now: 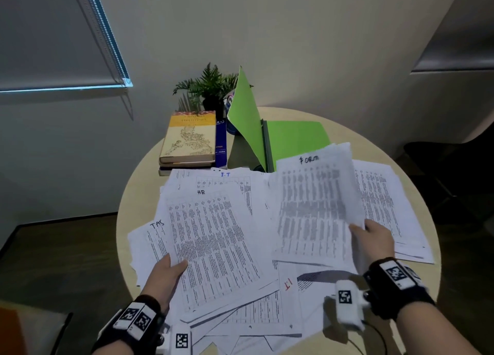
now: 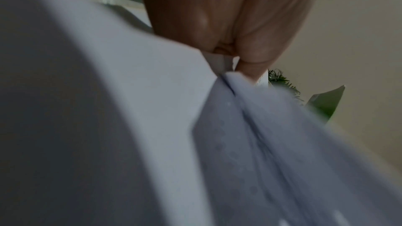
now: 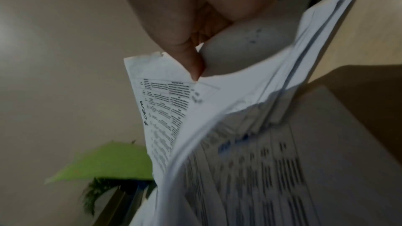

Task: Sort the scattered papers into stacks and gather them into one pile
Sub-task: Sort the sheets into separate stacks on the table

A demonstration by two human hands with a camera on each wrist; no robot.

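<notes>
Printed papers lie scattered over a round light wooden table (image 1: pixel 417 194). My left hand (image 1: pixel 171 267) pinches the near left corner of a sheet marked HR (image 1: pixel 213 237), thumb on top; the left wrist view shows that left hand (image 2: pixel 230 57) gripping several sheet edges (image 2: pixel 250 118). My right hand (image 1: pixel 370 237) holds the lower right edge of a lifted, blurred sheaf marked FORM (image 1: pixel 312 207). In the right wrist view the right hand (image 3: pixel 195 68) pinches that sheaf's corner (image 3: pixel 161 109). Sheets marked TAS (image 1: pixel 149 242) and I.T (image 1: pixel 224 179) lie underneath.
A stack of books (image 1: pixel 191 140) stands at the table's far left. Behind it is a potted plant (image 1: pixel 208 87). An open green folder (image 1: pixel 267 130) stands at the far middle. More sheets (image 1: pixel 385 207) lie at the right, some overhanging the near edge (image 1: pixel 254 328).
</notes>
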